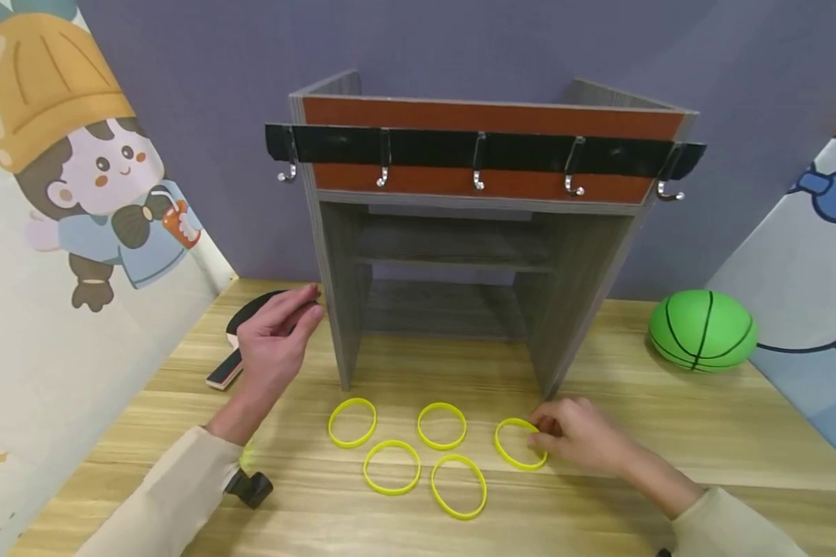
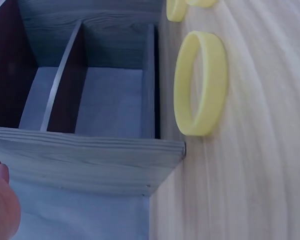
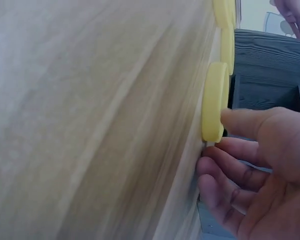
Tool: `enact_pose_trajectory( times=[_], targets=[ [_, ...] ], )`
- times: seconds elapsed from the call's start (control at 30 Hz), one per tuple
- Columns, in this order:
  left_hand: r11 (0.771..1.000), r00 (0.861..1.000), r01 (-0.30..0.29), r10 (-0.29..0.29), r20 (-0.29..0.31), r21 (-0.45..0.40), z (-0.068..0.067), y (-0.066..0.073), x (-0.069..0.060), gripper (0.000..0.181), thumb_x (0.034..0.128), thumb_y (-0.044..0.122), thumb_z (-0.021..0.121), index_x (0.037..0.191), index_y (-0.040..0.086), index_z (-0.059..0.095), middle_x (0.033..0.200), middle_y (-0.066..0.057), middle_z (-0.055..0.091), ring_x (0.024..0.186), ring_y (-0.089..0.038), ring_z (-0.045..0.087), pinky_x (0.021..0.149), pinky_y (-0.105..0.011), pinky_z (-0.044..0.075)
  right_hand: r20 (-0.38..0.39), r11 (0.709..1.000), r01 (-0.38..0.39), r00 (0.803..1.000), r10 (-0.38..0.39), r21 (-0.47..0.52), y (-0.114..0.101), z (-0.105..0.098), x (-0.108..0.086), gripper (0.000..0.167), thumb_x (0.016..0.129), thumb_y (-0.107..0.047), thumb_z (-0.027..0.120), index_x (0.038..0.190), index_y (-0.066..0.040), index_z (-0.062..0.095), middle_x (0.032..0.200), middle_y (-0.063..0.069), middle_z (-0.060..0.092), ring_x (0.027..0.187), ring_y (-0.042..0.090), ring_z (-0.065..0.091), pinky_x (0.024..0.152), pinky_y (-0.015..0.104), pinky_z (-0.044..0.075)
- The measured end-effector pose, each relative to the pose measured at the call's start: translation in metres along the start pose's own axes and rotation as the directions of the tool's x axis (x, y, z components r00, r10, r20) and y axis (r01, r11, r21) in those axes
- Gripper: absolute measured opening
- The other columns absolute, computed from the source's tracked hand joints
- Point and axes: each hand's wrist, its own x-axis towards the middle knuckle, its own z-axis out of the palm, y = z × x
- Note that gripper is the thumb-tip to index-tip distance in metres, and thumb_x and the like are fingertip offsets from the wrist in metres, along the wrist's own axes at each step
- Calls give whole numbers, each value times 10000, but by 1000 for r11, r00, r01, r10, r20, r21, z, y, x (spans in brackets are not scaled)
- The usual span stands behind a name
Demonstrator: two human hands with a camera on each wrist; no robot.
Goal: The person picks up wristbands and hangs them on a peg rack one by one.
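Several yellow wristbands (image 1: 392, 468) lie flat on the wooden table before a small grey shelf unit. At the rightmost wristband (image 1: 501, 446), my right hand (image 1: 585, 437) pinches the right side of the rim between thumb and fingers; the band still rests on the table. The right wrist view shows the thumb against this wristband (image 3: 215, 97) and the index finger at its lower edge. My left hand (image 1: 275, 333) hovers by the unit's left panel, fingers slightly bent and holding nothing. Only part of the left hand (image 2: 2, 205) shows in the left wrist view.
The shelf unit (image 1: 330, 309) carries a black rail (image 1: 432, 147) with several metal hooks across its top. A green ball (image 1: 704, 330) sits at the right. Partly behind my left hand lies a dark paddle-like object (image 1: 225, 370). Walls stand behind and at both sides.
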Motion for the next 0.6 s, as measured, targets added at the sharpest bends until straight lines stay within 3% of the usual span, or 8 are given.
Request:
enact_pose_trajectory(
  times=[0.27,0.43,0.53,0.6],
  targets=[
    [1000,998,24,-25,-56,-18,14,-1,6,261,730,-296,611,978,-215,621,980,-211,670,877,-206,656,741,-247,518,-17,998,-65,998,65,24,1,4,4,79,792,-51,727,794,-114,680,673,-140,558,608,-4,502,529,232,445],
    [999,995,27,-23,-94,33,17,-2,6,248,721,-292,625,942,-182,655,930,-199,680,830,-165,654,701,-211,516,-38,984,-74,996,81,160,5,4,2,112,807,-1,702,781,-97,651,660,-101,565,559,18,498,482,234,445],
    [999,993,24,-19,-114,35,15,-8,3,229,723,-262,654,929,-164,671,920,-197,683,817,-170,655,696,-215,518,19,942,-132,991,132,310,9,0,-1,79,830,-19,700,797,-60,641,659,-26,577,515,67,514,421,257,455],
    [999,992,20,-16,-125,28,14,-9,3,205,722,-248,669,911,-171,671,904,-200,685,802,-176,656,688,-220,520,86,878,-215,977,197,427,10,-4,-2,76,846,-40,695,819,-15,629,675,48,582,516,123,538,414,290,476]
  ],
)
